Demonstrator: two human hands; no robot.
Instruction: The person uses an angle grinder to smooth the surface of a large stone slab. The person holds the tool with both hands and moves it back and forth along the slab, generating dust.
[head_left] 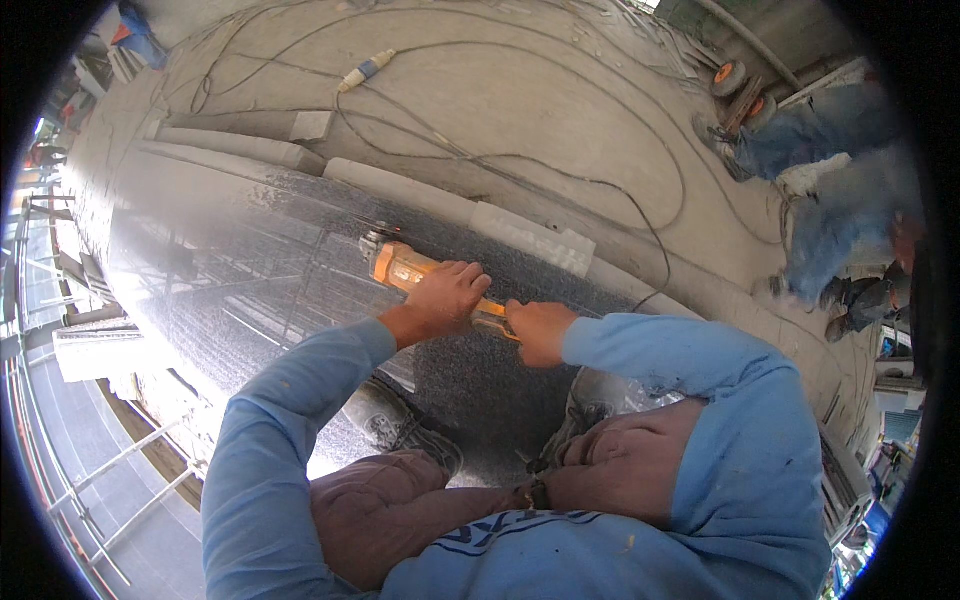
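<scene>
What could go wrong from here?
The grinder might kick back on the slab; the bare left hand grips close behind its head, the right hand farther back. The loose cord looped across the floor could trip someone.

The wearer's two hands (450, 298) (541, 333), one grinder (405, 266) and two orange-hubbed wheels (728, 78) show.

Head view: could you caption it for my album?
Left hand and right hand hold an orange grinder at a dark slab.
</scene>
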